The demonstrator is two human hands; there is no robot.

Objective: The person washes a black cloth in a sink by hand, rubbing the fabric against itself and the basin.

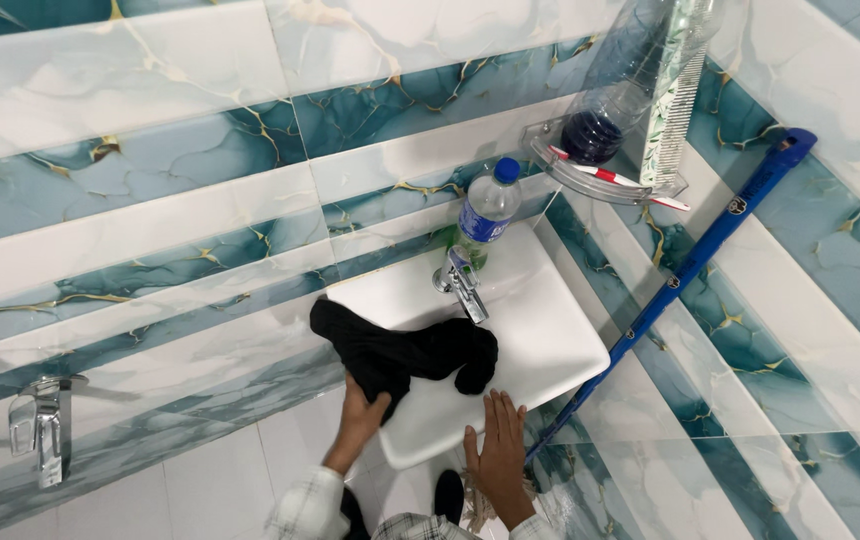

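Head view: left hand point(362, 412) grips one end of a black cloth point(405, 352) draped across the white washbasin point(550, 340) under the tap point(462, 285); right hand point(502, 445) lies open, flat on the basin's front rim, steadying.

A black cloth point(405, 352) lies over a white sink point(540, 340), against teal-and-white marbled wall tiles point(150, 200) veined with gold.

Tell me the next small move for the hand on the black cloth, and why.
Probably draw the black cloth toward the basin's middle with the left hand: it hangs over the white sink rim at the left, its other end lies under the tap, and the right hand braces the front edge.
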